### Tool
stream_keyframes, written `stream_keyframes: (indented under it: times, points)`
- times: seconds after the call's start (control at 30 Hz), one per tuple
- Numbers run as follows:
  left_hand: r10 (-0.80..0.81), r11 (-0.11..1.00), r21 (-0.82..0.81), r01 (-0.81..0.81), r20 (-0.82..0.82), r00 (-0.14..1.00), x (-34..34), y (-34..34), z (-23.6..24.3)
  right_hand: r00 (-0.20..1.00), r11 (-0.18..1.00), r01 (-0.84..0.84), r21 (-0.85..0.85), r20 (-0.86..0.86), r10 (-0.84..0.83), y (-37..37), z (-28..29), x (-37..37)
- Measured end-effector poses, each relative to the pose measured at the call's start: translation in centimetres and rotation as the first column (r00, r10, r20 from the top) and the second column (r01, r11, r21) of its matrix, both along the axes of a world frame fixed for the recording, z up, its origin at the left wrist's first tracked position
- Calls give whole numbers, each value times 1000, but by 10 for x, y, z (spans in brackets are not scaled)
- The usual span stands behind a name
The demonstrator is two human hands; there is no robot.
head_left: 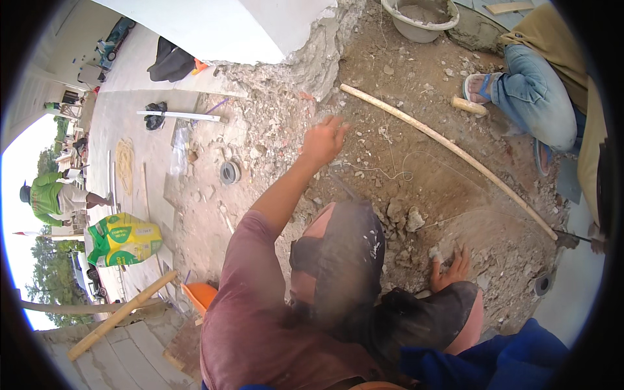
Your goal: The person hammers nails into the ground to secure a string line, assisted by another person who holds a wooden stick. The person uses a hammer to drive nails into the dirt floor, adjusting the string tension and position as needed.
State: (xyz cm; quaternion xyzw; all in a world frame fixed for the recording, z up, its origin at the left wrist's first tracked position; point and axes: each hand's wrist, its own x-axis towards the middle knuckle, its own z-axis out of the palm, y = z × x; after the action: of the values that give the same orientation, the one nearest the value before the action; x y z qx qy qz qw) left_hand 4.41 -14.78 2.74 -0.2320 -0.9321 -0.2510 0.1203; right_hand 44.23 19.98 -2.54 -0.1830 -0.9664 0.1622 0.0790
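Note:
My left hand (325,140) is stretched out over the rubble-strewn dirt, blurred at the fingertips. Its fingers are loosely bent and apart, with nothing visible in them. On the broken ground beside my bent knee rests my right hand (450,270), fingers spread. A small pale lump (435,253) lies against its thumb, and the forearm is hidden behind the knee. Between the two hands sit several loose chunks, among them a pale stone (415,220). A thin pale string (390,174) trails over the dirt.
A long wooden pole (429,132) lies across the dirt. At right crouches a person in jeans (536,91); a mortar basin (422,23) stands at the back. Pipe openings (229,172) (543,284) show in the ground. At left are a yellow-green sack (123,240) and an orange container (200,296).

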Motion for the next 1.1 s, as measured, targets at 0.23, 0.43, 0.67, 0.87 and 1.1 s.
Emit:
stream_keyframes:
  times: [0.23, 0.43, 0.67, 0.87, 1.1]
  points:
    - [758, 527, -590, -612, 0, 653, -86, -214, 12, 999, 999, 3, -50, -49, -5, -7, 5, -4]
    - [869, 379, -758, -531, 94, 486, -111, -302, -5, 1000, 998, -9, -59, 2, 9, -9, 6, -5]
    - [855, 503, -634, -588, 264, 447, -121, -337, -15, 993, 994, -18, -108, 110, 30, 0, 11, -1]
    - [800, 591, -311, -745, 101, 592, -106, -349, -15, 995, 996, -30, -80, 90, 37, -5, 19, 0]
    - [739, 617, -505, -604, 107, 665, -43, -390, -23, 996, 992, -6, -126, 85, 17, -18, 23, -11]
